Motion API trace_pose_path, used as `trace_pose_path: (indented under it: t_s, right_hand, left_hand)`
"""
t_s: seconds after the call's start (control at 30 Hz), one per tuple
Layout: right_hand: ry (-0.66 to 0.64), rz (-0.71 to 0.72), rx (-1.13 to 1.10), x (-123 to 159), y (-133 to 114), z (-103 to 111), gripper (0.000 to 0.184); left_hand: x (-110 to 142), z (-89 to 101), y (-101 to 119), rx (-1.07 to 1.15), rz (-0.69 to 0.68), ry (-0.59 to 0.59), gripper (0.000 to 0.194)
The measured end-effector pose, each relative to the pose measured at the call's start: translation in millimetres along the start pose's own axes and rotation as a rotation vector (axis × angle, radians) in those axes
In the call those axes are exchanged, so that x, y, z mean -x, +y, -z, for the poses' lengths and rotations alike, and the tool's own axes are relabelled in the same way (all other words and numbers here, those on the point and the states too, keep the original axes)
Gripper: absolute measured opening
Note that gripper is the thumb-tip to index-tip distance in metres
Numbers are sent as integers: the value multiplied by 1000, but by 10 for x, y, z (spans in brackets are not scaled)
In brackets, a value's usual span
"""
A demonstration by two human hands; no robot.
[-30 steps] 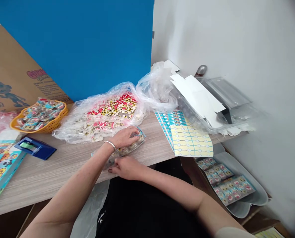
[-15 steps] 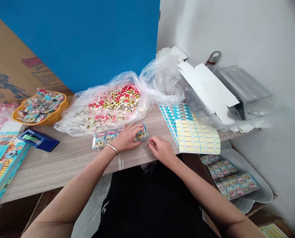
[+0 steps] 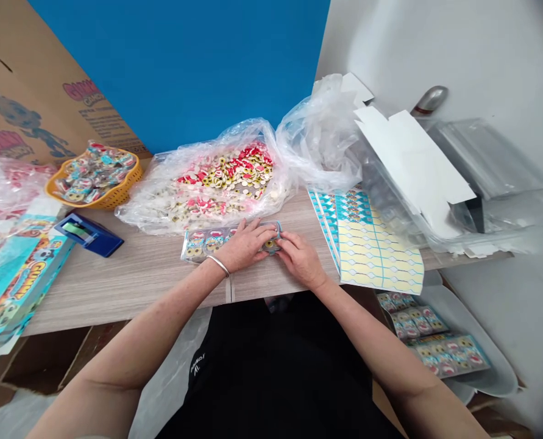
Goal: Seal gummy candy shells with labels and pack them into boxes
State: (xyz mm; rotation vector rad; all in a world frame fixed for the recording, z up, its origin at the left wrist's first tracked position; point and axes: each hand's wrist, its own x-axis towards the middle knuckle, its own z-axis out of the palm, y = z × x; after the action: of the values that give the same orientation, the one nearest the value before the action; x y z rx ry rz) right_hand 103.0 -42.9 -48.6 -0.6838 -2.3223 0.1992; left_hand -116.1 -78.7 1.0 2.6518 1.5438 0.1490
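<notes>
A teal box (image 3: 19, 289) is showing GUMMY in bold letters. A cardboard carton (image 3: 38, 79) is carrying a red logo, too blurred to read.

I wear a thin, shiny silver bangle (image 3: 218, 265) on my left wrist (image 3: 209, 272) and a black top (image 3: 275, 378) with small white lettering (image 3: 197, 369) on its front.

Blister pack (image 3: 198, 244) on wood-look table (image 3: 129, 292), near front edge. Taking the pack as centre: plastic bag of candies (image 3: 225, 177) just behind at 12, basket (image 3: 131, 177) at 10, flip case (image 3: 88, 235) at 9, printed box (image 3: 19, 286) at 8, label sheets (image 3: 372, 244) at 3, clear trays (image 3: 481, 171) at 2, under white carton (image 3: 412, 158). Lower tray (image 3: 463, 323) below table level at 4, holding packs (image 3: 436, 347).
</notes>
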Motion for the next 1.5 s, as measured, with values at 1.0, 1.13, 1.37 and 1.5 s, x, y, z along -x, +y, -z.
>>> trace_pose_path:
  t_s: [1.0,1.13,1.37,1.5]
  right_hand:
    - [-4,93,78,239,183,-202,37]
    - [11,75,-33,239,191,-210,36]
    - [179,181,24,186,161,-214,34]
    - [155,50,-111,171,62,-166,31]
  left_hand:
    - [76,-46,140,-205,-38,28,66]
    - [69,-52,147,-195,-25,8,65]
    - [70,-50,155,-201,-20,29,62]
    - [64,-34,158,-204,-19,39,59]
